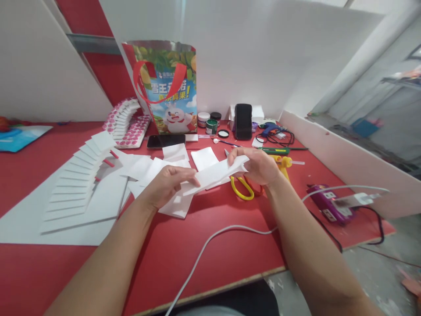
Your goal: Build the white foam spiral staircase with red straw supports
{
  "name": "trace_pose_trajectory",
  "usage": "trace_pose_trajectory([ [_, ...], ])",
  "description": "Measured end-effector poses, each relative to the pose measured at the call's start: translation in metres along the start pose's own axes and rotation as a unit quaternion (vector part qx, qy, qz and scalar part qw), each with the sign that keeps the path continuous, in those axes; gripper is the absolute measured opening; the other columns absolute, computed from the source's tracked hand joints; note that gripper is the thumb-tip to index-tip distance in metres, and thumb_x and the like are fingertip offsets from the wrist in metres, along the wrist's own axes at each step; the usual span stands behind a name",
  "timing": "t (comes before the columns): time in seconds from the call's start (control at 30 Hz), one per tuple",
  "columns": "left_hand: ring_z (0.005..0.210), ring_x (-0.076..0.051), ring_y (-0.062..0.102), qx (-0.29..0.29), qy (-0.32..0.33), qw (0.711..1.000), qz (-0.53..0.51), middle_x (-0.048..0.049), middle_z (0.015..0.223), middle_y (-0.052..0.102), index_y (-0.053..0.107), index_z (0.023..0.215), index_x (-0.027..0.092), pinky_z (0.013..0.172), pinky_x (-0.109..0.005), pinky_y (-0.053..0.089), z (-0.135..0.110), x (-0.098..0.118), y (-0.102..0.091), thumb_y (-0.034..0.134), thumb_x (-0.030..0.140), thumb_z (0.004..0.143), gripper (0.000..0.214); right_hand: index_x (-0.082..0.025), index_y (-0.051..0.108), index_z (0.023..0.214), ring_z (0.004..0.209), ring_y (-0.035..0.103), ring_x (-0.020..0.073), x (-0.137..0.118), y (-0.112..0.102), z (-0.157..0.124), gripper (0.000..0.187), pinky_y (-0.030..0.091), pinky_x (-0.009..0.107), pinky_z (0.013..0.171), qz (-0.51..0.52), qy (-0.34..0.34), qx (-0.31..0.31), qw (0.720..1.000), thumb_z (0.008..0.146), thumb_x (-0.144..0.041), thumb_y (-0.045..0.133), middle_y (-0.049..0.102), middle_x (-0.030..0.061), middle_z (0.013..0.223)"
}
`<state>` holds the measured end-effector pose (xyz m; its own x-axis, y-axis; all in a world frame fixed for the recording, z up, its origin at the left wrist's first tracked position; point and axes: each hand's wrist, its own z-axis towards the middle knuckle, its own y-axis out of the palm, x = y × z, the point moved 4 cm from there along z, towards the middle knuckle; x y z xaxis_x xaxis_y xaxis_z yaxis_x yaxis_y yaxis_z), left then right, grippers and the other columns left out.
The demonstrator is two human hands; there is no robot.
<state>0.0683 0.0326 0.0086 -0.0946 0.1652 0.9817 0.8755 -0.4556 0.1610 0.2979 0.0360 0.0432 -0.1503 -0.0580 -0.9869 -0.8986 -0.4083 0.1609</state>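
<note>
Both my hands hold one white foam strip (215, 173) just above the red table (184, 250). My left hand (167, 184) pinches its near left end, fingers closed. At the far right end my right hand (258, 164) grips it with curled fingers. Loose white foam pieces (154, 169) lie under and behind the strip. Yellow-handled scissors (241, 188) lie on the table just below my right hand.
A white stepped foam model (79, 184) sits left. Behind stand a printed bag (169, 87), a phone (166, 140), paint jars (210, 123) and a black device (243, 120). A glue gun (283, 162) and power strip (329, 204) lie right; a white cable (210, 239) crosses the front.
</note>
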Motion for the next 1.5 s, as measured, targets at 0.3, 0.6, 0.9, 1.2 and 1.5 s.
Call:
trace_pose_trajectory([
  [0.3, 0.055, -0.008, 0.049, 0.041, -0.031, 0.995, 0.082, 0.0055, 0.065, 0.059, 0.055, 0.075, 0.019, 0.053, -0.019, 0.034, -0.001, 0.0, 0.003, 0.085, 0.03, 0.069, 0.033, -0.019, 0.067, 0.082, 0.061, 0.056, 0.0117, 0.002, 0.004, 0.002, 0.027, 0.048, 0.026, 0.06, -0.167, -0.025, 0.077, 0.983, 0.069, -0.034, 0.084, 0.063, -0.0018, 0.073],
  [0.6, 0.064, -0.017, 0.066, -0.071, -0.118, 0.988, 0.068, -0.0049, 0.074, 0.072, 0.071, 0.088, 0.014, 0.06, -0.027, 0.049, -0.006, -0.005, 0.013, 0.08, 0.037, 0.075, 0.028, -0.018, 0.068, 0.082, 0.065, 0.06, 0.0131, -0.005, 0.001, 0.002, 0.02, 0.051, 0.028, 0.063, -0.173, -0.075, 0.142, 0.972, 0.072, -0.031, 0.077, 0.065, 0.0, 0.074],
  [0.9, 0.063, -0.017, 0.065, -0.095, -0.108, 0.989, -0.01, -0.0058, 0.077, 0.072, 0.069, 0.091, 0.014, 0.064, -0.032, 0.053, -0.002, -0.01, 0.022, 0.062, 0.009, 0.064, 0.028, -0.017, 0.067, 0.084, 0.058, 0.054, 0.0099, -0.009, 0.007, 0.002, 0.016, 0.045, 0.025, 0.057, -0.202, -0.111, 0.161, 0.96, 0.075, -0.029, 0.073, 0.062, -0.0024, 0.069],
  [1.2, 0.055, -0.01, 0.042, -0.07, -0.087, 0.994, 0.008, -0.0032, 0.071, 0.063, 0.068, 0.086, 0.013, 0.055, -0.026, 0.034, 0.0, -0.015, 0.025, 0.07, 0.045, 0.087, 0.032, -0.018, 0.065, 0.086, 0.059, 0.056, 0.0119, -0.007, 0.005, 0.002, 0.016, 0.045, 0.026, 0.057, -0.242, -0.106, 0.17, 0.949, 0.079, -0.032, 0.069, 0.062, -0.0011, 0.07],
  [1.5, 0.051, -0.009, 0.047, 0.032, -0.065, 0.997, -0.026, -0.0036, 0.07, 0.068, 0.067, 0.085, 0.014, 0.056, -0.026, 0.039, 0.004, -0.011, 0.016, 0.077, 0.046, 0.08, 0.034, -0.008, 0.056, 0.132, 0.107, 0.07, 0.0363, -0.015, 0.015, -0.019, 0.043, 0.05, 0.039, 0.078, -0.726, 0.273, 0.109, 0.622, 0.092, -0.024, 0.055, 0.072, 0.0221, 0.109],
])
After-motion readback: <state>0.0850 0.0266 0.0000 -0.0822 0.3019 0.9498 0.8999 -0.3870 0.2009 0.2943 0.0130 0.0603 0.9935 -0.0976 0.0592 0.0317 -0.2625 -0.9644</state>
